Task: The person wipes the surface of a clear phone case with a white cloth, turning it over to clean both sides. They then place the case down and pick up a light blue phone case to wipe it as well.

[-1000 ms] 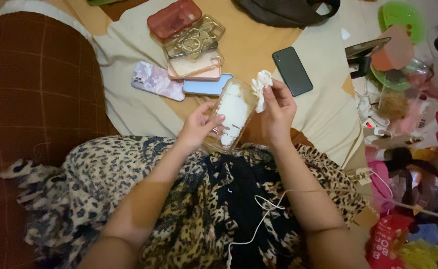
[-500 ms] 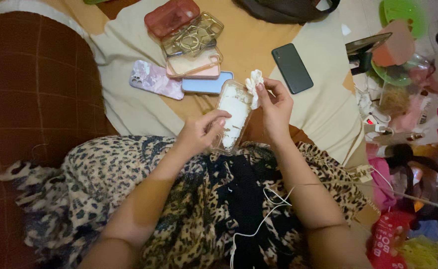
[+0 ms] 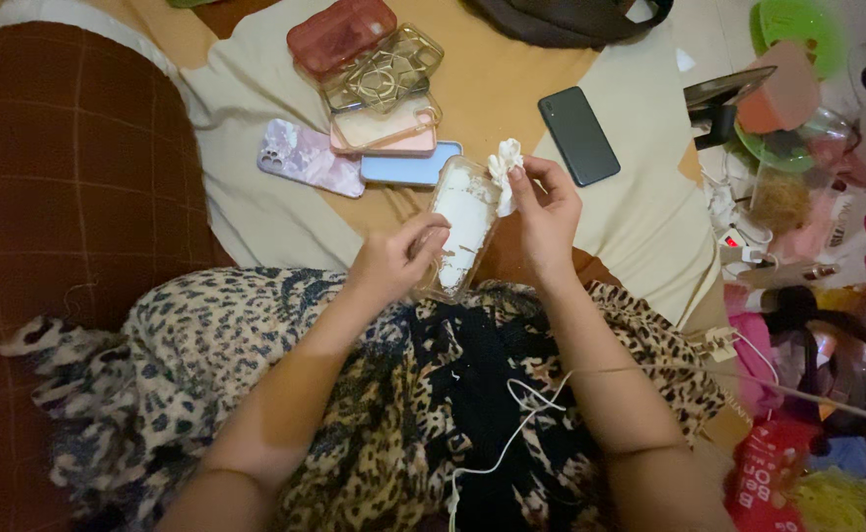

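My left hand (image 3: 393, 258) grips the lower edge of a clear phone case (image 3: 460, 222) whose inside is smeared white. It is held tilted above my lap. My right hand (image 3: 546, 212) pinches a crumpled white tissue (image 3: 503, 167) against the case's upper right corner. Both forearms reach out over a leopard-print cloth (image 3: 256, 374) on my lap.
Several phone cases lie on the cream and tan sheet ahead: a red one (image 3: 339, 32), a clear patterned one (image 3: 384, 67), a pink-rimmed one (image 3: 385, 130), a marbled one (image 3: 310, 158), a blue one (image 3: 408, 169). A dark phone (image 3: 577, 135) lies right; a white cable (image 3: 512, 433) crosses my lap; clutter piles up at right.
My right hand brought the tissue down from just off the case onto its upper right corner. My left hand shifted its grip slightly on the case's lower edge.
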